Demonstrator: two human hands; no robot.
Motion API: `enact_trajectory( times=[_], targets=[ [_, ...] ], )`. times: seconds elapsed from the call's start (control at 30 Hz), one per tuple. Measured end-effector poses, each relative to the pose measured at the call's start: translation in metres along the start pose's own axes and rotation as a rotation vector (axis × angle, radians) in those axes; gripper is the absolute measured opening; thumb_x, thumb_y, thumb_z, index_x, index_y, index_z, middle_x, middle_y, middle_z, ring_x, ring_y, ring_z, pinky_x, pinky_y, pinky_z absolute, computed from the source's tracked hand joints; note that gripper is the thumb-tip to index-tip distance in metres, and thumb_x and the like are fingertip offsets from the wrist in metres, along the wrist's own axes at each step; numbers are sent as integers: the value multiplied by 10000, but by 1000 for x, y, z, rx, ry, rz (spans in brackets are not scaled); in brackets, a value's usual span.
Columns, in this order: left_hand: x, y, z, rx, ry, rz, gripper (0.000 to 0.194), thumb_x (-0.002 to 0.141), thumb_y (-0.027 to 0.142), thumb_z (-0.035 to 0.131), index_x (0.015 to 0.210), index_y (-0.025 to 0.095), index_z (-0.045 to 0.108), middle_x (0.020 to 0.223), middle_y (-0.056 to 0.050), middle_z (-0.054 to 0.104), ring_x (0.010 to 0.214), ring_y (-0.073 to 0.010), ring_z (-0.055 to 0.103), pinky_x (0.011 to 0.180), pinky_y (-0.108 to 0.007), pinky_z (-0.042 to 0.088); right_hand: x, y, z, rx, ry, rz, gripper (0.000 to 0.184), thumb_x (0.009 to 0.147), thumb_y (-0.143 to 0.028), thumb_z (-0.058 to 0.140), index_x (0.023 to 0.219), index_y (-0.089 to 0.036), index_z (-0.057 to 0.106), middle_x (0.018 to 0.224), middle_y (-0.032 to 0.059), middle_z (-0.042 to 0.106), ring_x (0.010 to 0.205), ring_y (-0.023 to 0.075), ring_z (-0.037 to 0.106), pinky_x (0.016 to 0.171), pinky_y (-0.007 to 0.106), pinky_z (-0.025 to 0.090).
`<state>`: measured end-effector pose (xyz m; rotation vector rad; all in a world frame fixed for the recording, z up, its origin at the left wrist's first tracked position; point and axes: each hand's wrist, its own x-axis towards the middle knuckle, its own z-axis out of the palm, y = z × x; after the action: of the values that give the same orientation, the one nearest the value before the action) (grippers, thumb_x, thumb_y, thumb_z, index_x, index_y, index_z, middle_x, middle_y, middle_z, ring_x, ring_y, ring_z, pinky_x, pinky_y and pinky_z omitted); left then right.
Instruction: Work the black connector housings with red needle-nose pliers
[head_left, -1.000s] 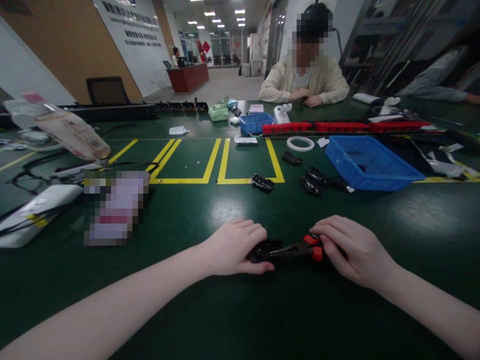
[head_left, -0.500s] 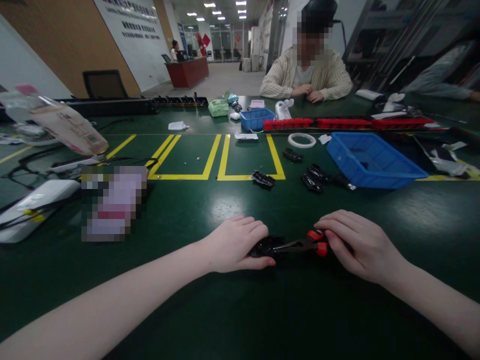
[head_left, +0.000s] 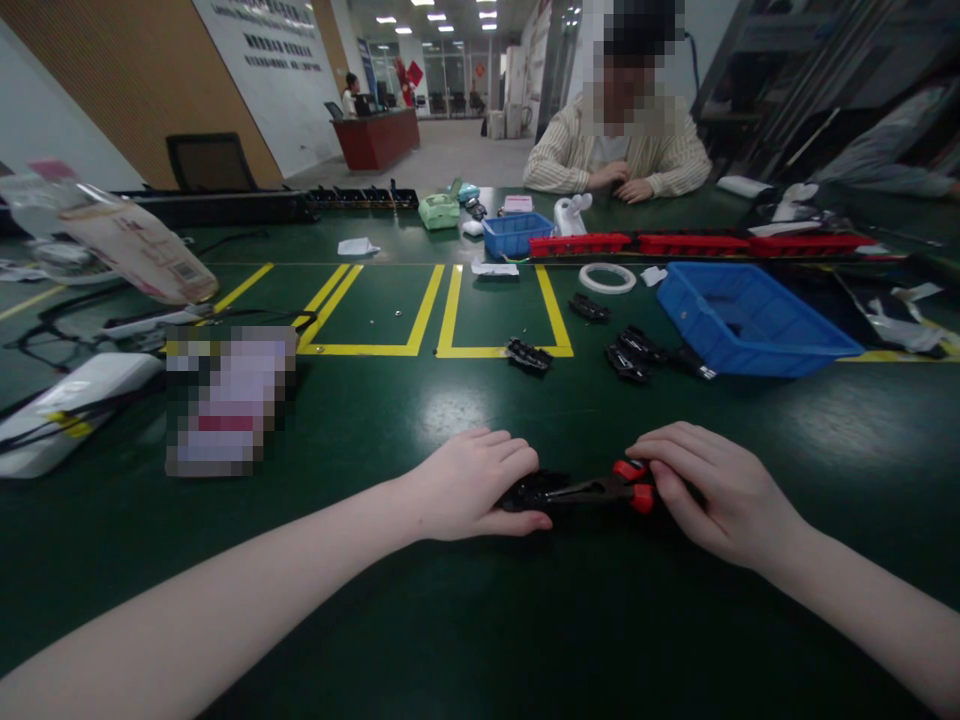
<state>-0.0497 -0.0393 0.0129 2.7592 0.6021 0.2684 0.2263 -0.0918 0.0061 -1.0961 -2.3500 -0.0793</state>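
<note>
In the head view, my left hand (head_left: 480, 485) is closed around a small black plastic part (head_left: 529, 493), which its fingers and thumb largely cover. My right hand (head_left: 712, 490) grips the red handles of a pair of needle-nose pliers (head_left: 600, 488). The long dark jaws point left and reach the black part; whether they pinch it cannot be made out. Both hands are low over the green table, close to its near side. Beyond them lie similar black parts, one (head_left: 529, 355) on the yellow tape and several farther right.
A large blue bin (head_left: 757, 325) stands at the right, with a white tape roll (head_left: 607, 278) beside it. Red strips (head_left: 690, 244) run along the back. To the left are a phone (head_left: 236, 400), a white device with cables (head_left: 82, 410) and a bottle (head_left: 139, 245). A person sits opposite.
The view has shifted very slightly. Both hands, the black part and the pliers keep nearly the same positions and grip.
</note>
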Motion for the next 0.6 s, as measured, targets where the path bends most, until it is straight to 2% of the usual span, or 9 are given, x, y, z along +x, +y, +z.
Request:
enact_trajectory(
  times=[0.37, 0.6],
  targets=[
    [1, 1, -1, -6, -19, -17, 352, 895, 526, 542, 893, 174, 533, 835, -8, 599, 739, -172, 567, 651, -281, 411, 1, 3, -2, 21, 41, 22, 178, 897, -175, 446, 972, -187, 607, 872, 75, 674, 780, 184, 631, 644, 327, 525],
    [0, 1, -1, -17, 1, -7, 345, 890, 507, 567, 900, 162, 546, 839, -11, 603, 730, -169, 558, 637, -274, 398, -2, 4, -1, 35, 9, 39, 166, 911, -172, 434, 966, -188, 590, 867, 67, 657, 775, 171, 611, 645, 315, 511]
  ],
)
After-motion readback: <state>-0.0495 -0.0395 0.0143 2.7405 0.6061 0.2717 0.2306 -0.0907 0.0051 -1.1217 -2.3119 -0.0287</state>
